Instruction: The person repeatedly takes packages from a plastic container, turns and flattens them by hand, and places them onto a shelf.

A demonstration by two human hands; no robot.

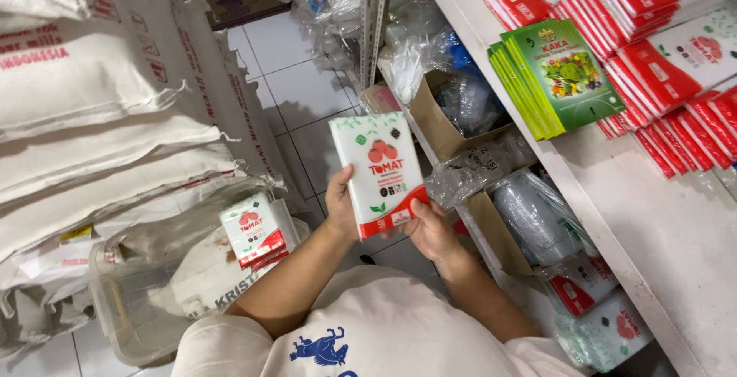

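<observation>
1. Sacks (92, 100): big white woven stack, far left, piled high, edges hang toward the aisle.
2. Shelf (660, 246): white, runs diagonally down the right side; front part bare, edge close to the right arm.
3. Floor (292, 93): white tiles, narrow aisle between sacks and shelf; open strip runs away from the person.
4. Tub (127, 300): clear plastic, lower left on the floor beside the sacks; holds a white printed bag, and a small stack of packs (257, 231) with red bands rests on its top.
5. Red packs (668, 62): overlapping rows on the shelf, top right.
6. Green packs (560, 77): fanned stack on the shelf, just beside the red ones, near the shelf edge.
7. Boxes (437, 116): open cardboard under the shelf, stuffed with clear plastic bags; more wrapped bundles lower down.
8. Pack (380, 173): flat, white with a red bottom band and tomato print, held upright mid-frame over the aisle, between sacks and shelf, clear of both.
9. Left hand (339, 200): fingers wrapped behind the pack's left edge, holding it.
10. Right hand (431, 227): thumb on the pack's lower right corner, fingers under it, holding.
</observation>
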